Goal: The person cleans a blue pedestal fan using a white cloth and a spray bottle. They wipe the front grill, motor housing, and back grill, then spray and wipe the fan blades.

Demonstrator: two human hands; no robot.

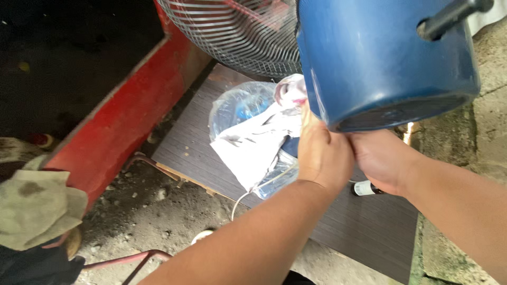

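Blue bucket tilted above both hands (left, right), each grip grasping its bottom rim.

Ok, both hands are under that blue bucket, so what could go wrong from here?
1. The blue bucket is tilted and held only at its bottom edge by the left hand and right hand; it could slip.
2. If it drops, it may hit the plastic bag or small bottle on the dark board.

1. Both hands, left hand and right hand, grip the underside of a tilted blue bucket.
2. Beyond the left hand, a water jug lies under white plastic on a dark board.
3. Above: a fan grille.
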